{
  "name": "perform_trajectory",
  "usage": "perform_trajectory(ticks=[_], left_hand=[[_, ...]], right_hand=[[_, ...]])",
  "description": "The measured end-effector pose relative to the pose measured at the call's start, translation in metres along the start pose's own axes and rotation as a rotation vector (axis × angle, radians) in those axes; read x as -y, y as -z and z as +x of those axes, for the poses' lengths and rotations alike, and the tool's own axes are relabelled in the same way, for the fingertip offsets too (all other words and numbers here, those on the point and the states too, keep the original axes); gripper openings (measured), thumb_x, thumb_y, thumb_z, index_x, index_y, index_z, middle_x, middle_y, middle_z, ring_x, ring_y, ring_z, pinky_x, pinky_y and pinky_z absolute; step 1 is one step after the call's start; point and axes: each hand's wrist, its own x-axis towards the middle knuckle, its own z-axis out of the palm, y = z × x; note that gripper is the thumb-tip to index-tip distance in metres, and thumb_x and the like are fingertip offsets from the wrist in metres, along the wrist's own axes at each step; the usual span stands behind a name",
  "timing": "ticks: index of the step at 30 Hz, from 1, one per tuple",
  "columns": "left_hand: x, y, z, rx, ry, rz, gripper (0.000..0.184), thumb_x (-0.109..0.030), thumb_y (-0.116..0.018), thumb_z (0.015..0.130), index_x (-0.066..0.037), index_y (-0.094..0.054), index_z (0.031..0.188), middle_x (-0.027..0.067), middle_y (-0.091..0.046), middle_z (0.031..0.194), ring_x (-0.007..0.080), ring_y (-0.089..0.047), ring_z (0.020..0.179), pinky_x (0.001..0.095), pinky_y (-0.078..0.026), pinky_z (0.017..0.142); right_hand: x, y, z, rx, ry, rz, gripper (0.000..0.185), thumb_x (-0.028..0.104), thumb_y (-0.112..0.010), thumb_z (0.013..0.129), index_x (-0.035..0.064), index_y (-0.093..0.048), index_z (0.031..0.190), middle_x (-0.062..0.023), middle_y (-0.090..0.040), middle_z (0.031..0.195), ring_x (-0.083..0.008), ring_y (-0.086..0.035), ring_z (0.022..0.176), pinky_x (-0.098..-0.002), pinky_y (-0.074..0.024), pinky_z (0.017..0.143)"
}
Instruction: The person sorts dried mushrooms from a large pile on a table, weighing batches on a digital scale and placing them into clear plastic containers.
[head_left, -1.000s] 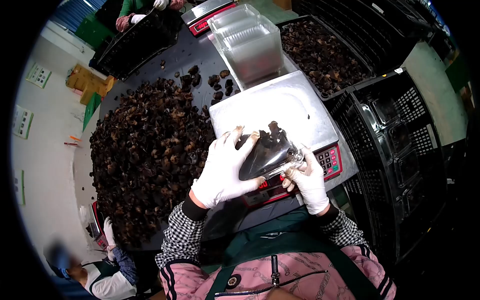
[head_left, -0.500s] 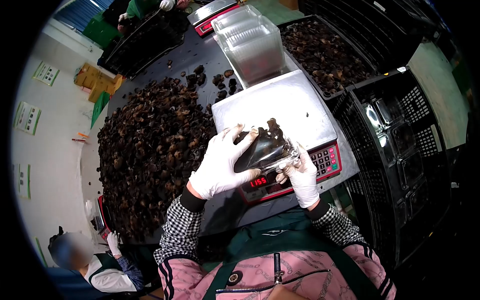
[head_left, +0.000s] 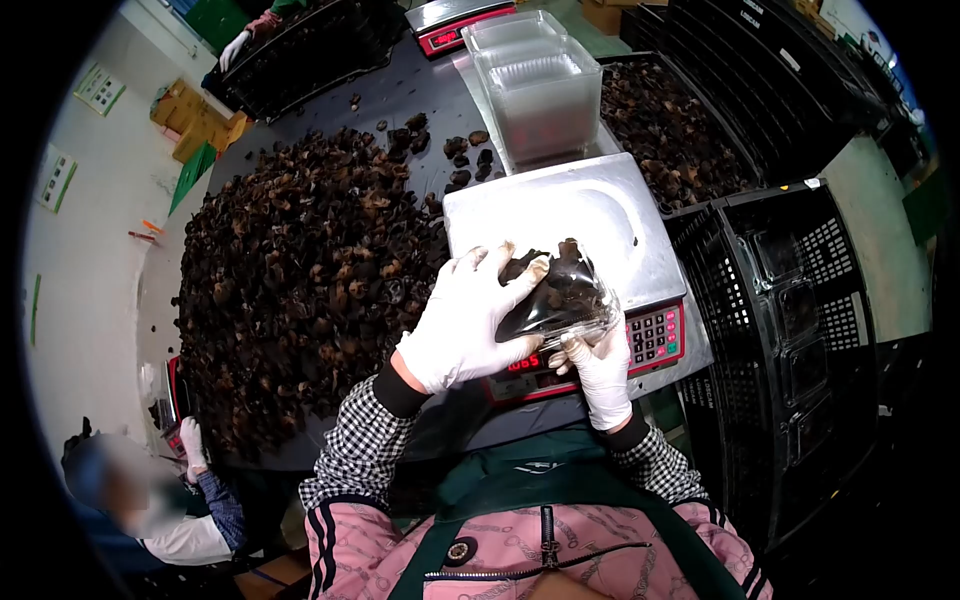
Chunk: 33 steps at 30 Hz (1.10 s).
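Note:
Both hands wear white gloves and hold a clear plastic tub [head_left: 568, 318] with dark wood ear mushrooms in it, tilted above the near part of a scale's metal plate [head_left: 545, 200]. My left hand [head_left: 455, 325] grips the tub's left side, with fingertips over the mushrooms at its top. On the right side, my right hand [head_left: 600, 375] has its fingers closed round the tub's near right corner. Just below the tub, a red digital display [head_left: 523, 362] is partly covered by my left thumb. The keypad [head_left: 652, 335] shows right of my right hand.
A large heap of wood ear mushrooms [head_left: 300, 270] spreads over the table at left. Stacked clear tubs [head_left: 540, 100] stand behind the scale. A black crate [head_left: 740, 360] with tubs is at right; another crate of mushrooms [head_left: 670, 130] lies beyond. A co-worker [head_left: 190, 510] is at lower left.
The camera view has shifted. Both hands still hold the tub, which now tips so that more of the mushrooms inside show. The display's digits have changed.

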Motion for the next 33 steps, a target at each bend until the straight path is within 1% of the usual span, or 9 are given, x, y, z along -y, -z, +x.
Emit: perform_trajectory(ticks=[12, 16, 19, 21, 22, 25, 27, 29, 33], left_hand=[[0.016, 0.007, 0.008, -0.079, -0.111, -0.088, 0.063, -0.033, -0.067, 0.082, -0.01, -0.06, 0.14, 0.0303, -0.054, 0.136, 0.0419, -0.061, 0.112, 0.0475, -0.05, 0.095], [0.024, 0.03, 0.02, 0.081, 0.0, -0.415, 0.048, -0.02, -0.06, 0.088, -0.005, -0.065, 0.133, 0.0286, -0.067, 0.111, 0.0388, -0.069, 0.098, 0.042, -0.056, 0.088], [0.067, 0.011, 0.032, -0.138, -0.162, -0.561, 0.052, -0.022, -0.057, 0.094, -0.009, -0.058, 0.145, 0.0179, -0.071, 0.099, 0.0279, -0.071, 0.083, 0.0374, -0.056, 0.08], [0.046, 0.07, 0.038, 0.302, 0.236, -0.783, 0.052, -0.029, -0.057, 0.099, -0.01, -0.056, 0.147, 0.0152, -0.075, 0.103, 0.0157, -0.069, 0.084, 0.0314, -0.057, 0.084], [0.056, 0.071, 0.044, 0.223, 0.204, -0.728, 0.051, -0.031, -0.058, 0.1, -0.009, -0.057, 0.146, 0.0152, -0.075, 0.109, 0.0157, -0.069, 0.088, 0.031, -0.057, 0.087], [0.089, 0.081, 0.047, -0.122, 0.204, -0.691, 0.045, -0.027, -0.061, 0.101, -0.009, -0.061, 0.142, 0.0143, -0.072, 0.124, 0.0177, -0.07, 0.101, 0.0327, -0.058, 0.093], [0.098, 0.077, 0.044, -0.735, 0.1, 0.059, 0.035, -0.015, -0.068, 0.096, -0.01, -0.069, 0.13, 0.0145, -0.068, 0.131, 0.0232, -0.069, 0.111, 0.0362, -0.056, 0.099], [0.053, 0.087, 0.039, -0.983, 0.062, 0.247, 0.027, -0.013, -0.075, 0.089, -0.008, -0.072, 0.116, 0.0143, -0.07, 0.126, 0.0248, -0.068, 0.112, 0.0373, -0.055, 0.098], [-0.024, 0.019, 0.036, -0.549, -0.191, -0.107, 0.012, -0.01, -0.076, 0.083, -0.009, -0.074, 0.095, 0.0121, -0.069, 0.115, 0.0302, -0.065, 0.112, 0.0419, -0.051, 0.098]], right_hand=[[-0.001, 0.0, -0.001, 0.005, 0.049, -0.059, 0.076, -0.008, -0.045, 0.087, 0.0024, -0.017, 0.157, -0.02, -0.061, 0.117, -0.0198, -0.07, 0.076, -0.0285, -0.0619, 0.068], [-0.002, 0.003, -0.002, 0.019, 0.032, 0.016, 0.08, -0.009, -0.042, 0.086, 0.0027, -0.012, 0.159, -0.0247, -0.056, 0.127, -0.0225, -0.071, 0.074, -0.0335, -0.0639, 0.068], [0.004, 0.0, -0.001, 0.011, 0.055, 0.006, 0.08, -0.009, -0.041, 0.086, 0.0034, -0.011, 0.159, -0.0265, -0.055, 0.129, -0.0229, -0.07, 0.075, -0.0344, -0.0639, 0.068], [0.003, 0.001, 0.001, 0.035, 0.035, -0.019, 0.08, -0.009, -0.041, 0.086, 0.0039, -0.012, 0.16, -0.0258, -0.054, 0.131, -0.0224, -0.071, 0.082, -0.0328, -0.0635, 0.072], [0.003, -0.004, 0.002, -0.005, 0.103, -0.036, 0.078, -0.009, -0.044, 0.088, 0.0038, -0.016, 0.16, -0.0218, -0.052, 0.136, -0.0196, -0.067, 0.099, -0.0299, -0.0605, 0.081], [0.001, -0.003, 0.001, -0.057, 0.097, -0.117, 0.067, -0.002, -0.046, 0.093, 0.0036, -0.026, 0.156, -0.0114, -0.058, 0.113, -0.0096, -0.059, 0.075, -0.0255, -0.0595, 0.068], [0.006, -0.008, 0.0, -0.062, 0.083, -0.137, 0.066, 0.0, -0.049, 0.095, 0.0039, -0.025, 0.156, -0.0107, -0.058, 0.112, -0.0103, -0.061, 0.076, -0.0265, -0.0596, 0.067], [0.009, -0.01, -0.001, -0.06, 0.057, -0.121, 0.066, 0.001, -0.05, 0.095, 0.004, -0.025, 0.156, -0.0107, -0.057, 0.112, -0.0106, -0.062, 0.076, -0.0271, -0.0597, 0.066], [0.015, -0.01, -0.003, -0.003, 0.018, -0.092, 0.071, -0.001, -0.054, 0.098, 0.0036, -0.018, 0.159, -0.0163, -0.056, 0.128, -0.0158, -0.066, 0.091, -0.0269, -0.0588, 0.073]])
